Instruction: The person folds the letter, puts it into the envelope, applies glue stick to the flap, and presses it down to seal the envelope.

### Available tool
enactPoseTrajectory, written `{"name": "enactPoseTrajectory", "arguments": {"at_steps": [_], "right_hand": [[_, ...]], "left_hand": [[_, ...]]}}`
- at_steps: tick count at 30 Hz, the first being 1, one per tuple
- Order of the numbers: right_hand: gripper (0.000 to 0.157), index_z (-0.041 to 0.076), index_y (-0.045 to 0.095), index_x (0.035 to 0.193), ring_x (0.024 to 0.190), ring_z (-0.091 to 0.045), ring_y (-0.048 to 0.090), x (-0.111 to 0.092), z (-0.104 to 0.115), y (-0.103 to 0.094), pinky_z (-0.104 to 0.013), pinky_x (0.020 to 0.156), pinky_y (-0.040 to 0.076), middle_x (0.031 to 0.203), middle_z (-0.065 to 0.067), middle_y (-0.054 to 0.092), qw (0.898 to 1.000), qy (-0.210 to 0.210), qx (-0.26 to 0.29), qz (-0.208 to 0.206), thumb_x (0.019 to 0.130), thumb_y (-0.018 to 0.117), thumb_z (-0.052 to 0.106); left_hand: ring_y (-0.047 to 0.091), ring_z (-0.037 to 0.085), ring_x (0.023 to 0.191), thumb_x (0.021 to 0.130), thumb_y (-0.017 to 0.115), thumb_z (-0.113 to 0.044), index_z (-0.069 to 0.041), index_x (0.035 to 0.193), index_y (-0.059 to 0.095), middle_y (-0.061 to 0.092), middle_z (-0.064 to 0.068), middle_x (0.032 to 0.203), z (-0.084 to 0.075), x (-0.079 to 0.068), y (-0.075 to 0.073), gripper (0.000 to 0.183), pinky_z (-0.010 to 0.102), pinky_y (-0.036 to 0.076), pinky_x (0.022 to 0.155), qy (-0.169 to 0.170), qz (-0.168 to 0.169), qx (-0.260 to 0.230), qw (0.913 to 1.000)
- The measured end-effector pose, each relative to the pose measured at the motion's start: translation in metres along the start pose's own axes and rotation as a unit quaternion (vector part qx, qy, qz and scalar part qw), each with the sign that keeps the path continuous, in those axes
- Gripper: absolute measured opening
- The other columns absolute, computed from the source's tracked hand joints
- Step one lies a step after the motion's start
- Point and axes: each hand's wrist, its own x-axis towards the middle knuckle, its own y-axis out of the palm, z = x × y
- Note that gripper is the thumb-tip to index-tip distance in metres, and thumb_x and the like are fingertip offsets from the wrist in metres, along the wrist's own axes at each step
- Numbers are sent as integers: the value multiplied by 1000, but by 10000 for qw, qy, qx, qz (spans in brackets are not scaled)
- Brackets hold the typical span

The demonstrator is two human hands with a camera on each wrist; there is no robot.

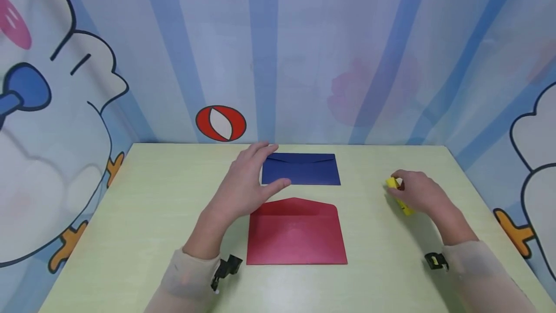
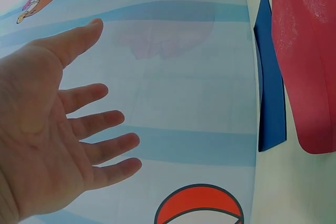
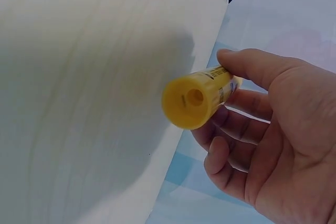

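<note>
My right hand point(image 1: 419, 191) pinches a yellow glue stick point(image 1: 405, 205) between thumb and fingers, over the right part of the table. In the right wrist view, the round hollow end of the glue stick point(image 3: 181, 103) faces the camera. My left hand point(image 1: 247, 182) hovers with fingers spread and holds nothing. Beneath and beside it lies a red envelope point(image 1: 297, 240), its pointed flap opened away from me. Whitish, shiny patches show on the red envelope point(image 2: 310, 51) in the left wrist view. Behind it is a dark blue envelope point(image 1: 304, 170), flap folded down, partly hidden by my left fingers.
The pale wooden table point(image 1: 152, 206) ends at a back wall point(image 1: 304, 62) with blue stripes and printed cartoon figures. Side panels with similar prints stand at left and right. A small black device point(image 1: 227, 269) is strapped at the left wrist.
</note>
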Motion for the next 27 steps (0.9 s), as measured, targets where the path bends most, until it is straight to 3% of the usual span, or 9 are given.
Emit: {"name": "enactPoseTrajectory", "arguments": {"at_steps": [12,27], "right_hand": [[53,-11,53,144,71,-19,59,3,-4,5,-38,61,50,105,-19,69,9999,1,-59,87,105,67,22],[67,-8,50,149,80,-22,62,3,-5,10,-43,67,51,101,-13,69,9999,23,60,120,103,72,36]], "left_hand": [[40,32,150,93,81,-44,-17,159,48,43,10,163,-2,-1,-1,79,59,45,113,-53,12,-2,10000],[41,31,149,93,82,-43,-17,159,49,44,10,162,-1,0,2,78,59,44,114,-60,14,-1,10000]]}}
